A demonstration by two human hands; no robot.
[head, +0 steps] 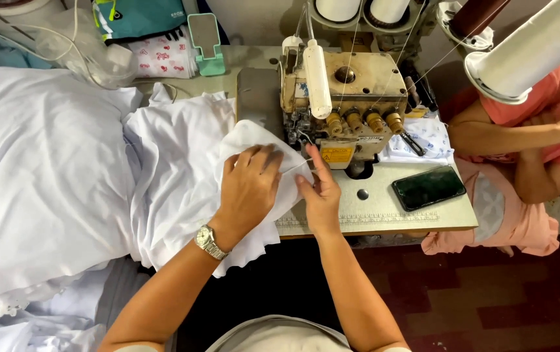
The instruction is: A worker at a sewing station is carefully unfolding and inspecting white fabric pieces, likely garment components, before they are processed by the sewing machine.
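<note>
Left hand [249, 189] is spread flat, fingers loose, pressing the white fabric [182, 163] down on the desk [384, 212] by the overlock sewing machine [342, 107]. Right hand [320, 195] pinches the fabric's edge just in front of it.

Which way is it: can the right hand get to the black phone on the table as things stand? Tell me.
Probably yes. The right hand rests at the white fabric by the sewing machine, and the phone lies flat to its right, with only bare table between them.
</note>
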